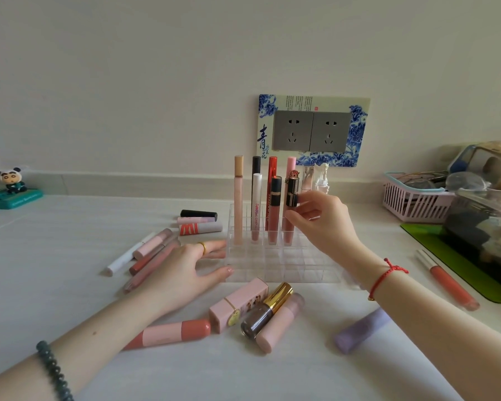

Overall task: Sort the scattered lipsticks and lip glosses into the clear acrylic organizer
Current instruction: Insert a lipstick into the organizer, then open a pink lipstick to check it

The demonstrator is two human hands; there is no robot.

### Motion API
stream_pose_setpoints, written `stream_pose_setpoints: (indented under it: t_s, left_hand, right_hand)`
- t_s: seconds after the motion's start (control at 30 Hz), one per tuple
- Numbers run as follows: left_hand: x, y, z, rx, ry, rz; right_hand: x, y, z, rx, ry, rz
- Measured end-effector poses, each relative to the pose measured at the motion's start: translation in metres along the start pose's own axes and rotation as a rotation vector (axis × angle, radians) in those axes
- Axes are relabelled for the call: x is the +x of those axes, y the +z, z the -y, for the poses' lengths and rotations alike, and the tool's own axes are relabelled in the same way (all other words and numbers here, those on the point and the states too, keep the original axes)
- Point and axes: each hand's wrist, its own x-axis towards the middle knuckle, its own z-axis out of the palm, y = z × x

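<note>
Right hand is pinching a black lipstick upright above the clear organizer, while left hand, fingers spread, is resting flat on table beside it.

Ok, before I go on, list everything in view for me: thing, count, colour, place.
clear acrylic organizer: one, clear, table centre.
tubes standing in organizer: about eight, beige, black, white, red, pink, back rows.
black lipstick: one, black and gold, in right hand above organizer.
tubes lying left: three stacked beside organizer, about four more pinks and a white one nearer left hand.
tubes lying front: four, pinks and a gold-capped one.
lilac tube: one, front right.
coral gloss: one, right, by green mat.
pink basket: one, right rear.
panda figure: one, far left.
wall sockets: two, grey.
left hand: flat beside organizer.
right hand: holding black lipstick.
</note>
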Motion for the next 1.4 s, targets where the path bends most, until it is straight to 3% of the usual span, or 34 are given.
stream_pose_setpoints:
  t_s: [0.4, 0.8, 0.93, 1.1, 1.4]
  left_hand:
    - [0.001, 0.001, -0.001, -0.018, -0.034, 0.018]
    - [0.01, -0.009, -0.003, -0.158, -0.103, 0.092]
    - [0.016, -0.036, -0.008, -0.356, -0.102, 0.004]
    - [-0.003, -0.079, -0.001, -0.241, -0.098, -0.082]
    - [-0.088, -0.088, 0.008, 0.071, -0.117, 0.182]
  right_hand:
    - [-0.001, -0.005, 0.003, 0.013, -0.013, -0.005]
    - [-0.01, -0.03, 0.05, 0.16, -0.173, -0.204]
    - [-0.026, -0.021, 0.076, 0.122, -0.306, -0.055]
    - [-0.041, 0.003, 0.097, -0.003, -0.425, 0.282]
    - [-0.07, 0.046, 0.1, -0.302, -0.548, 0.78]
